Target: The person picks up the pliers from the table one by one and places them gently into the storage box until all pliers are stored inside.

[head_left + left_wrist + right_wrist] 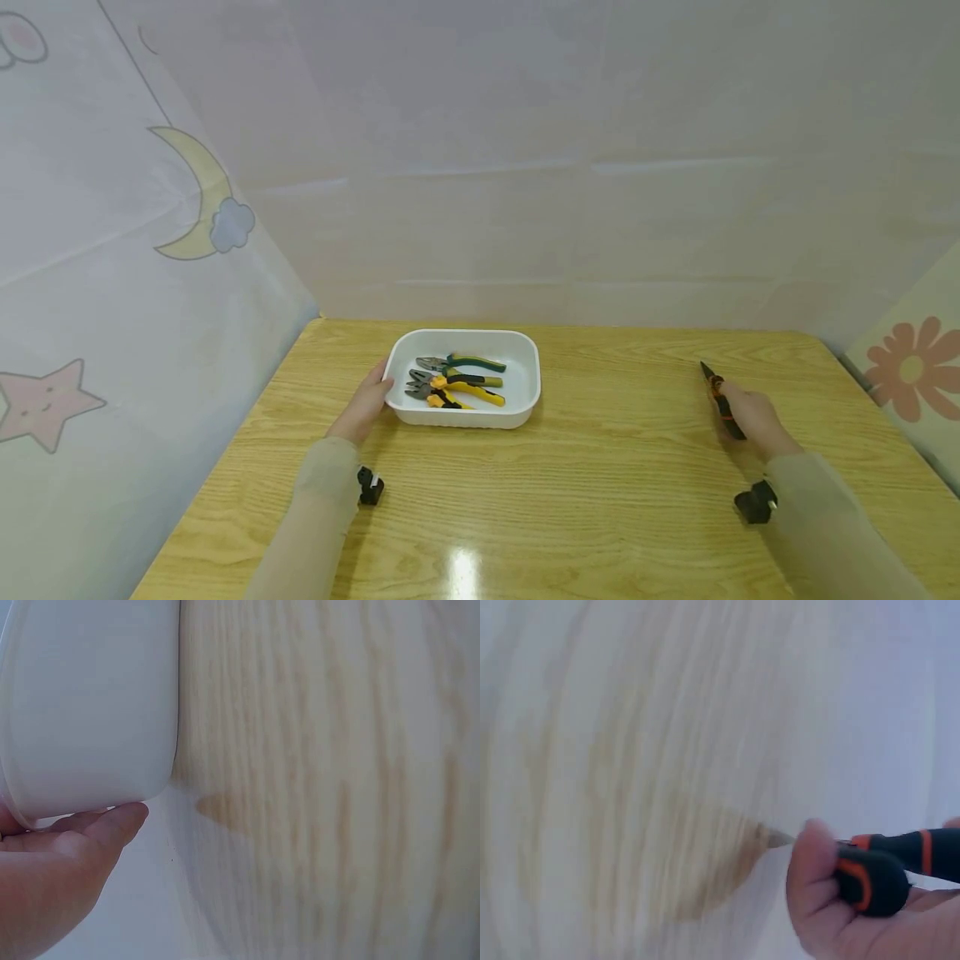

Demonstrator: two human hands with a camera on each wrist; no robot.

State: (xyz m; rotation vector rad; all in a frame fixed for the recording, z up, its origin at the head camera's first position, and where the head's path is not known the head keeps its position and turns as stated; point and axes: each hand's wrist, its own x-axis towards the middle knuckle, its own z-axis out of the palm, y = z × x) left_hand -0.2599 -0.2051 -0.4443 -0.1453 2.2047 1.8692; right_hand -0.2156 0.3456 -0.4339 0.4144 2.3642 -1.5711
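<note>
At the left end of a white plastic tray (pixel 462 418), my left hand (pixel 364 410) holds the rim, its fingers lying along the outer wall. The left wrist view shows that hand (pixel 71 862) against the tray's side (pixel 94 705). Inside lie several pliers: a green-handled pair (pixel 477 362) at the back and yellow-and-black-handled ones (pixel 472 389) in front. Far to the right, my right hand (pixel 756 417) grips a pair of long-nose pliers (pixel 724 406) with black and orange handles, tip pointing away from me. In the right wrist view the fingers wrap the handles (pixel 874 881).
The wooden table (pixel 585 500) extends between both hands, its back edge against a pale hanging cloth (pixel 480 183). Printed cloth stands at the left side (pixel 90 275) and at the right side (pixel 918 358). A small black camera is strapped to each wrist.
</note>
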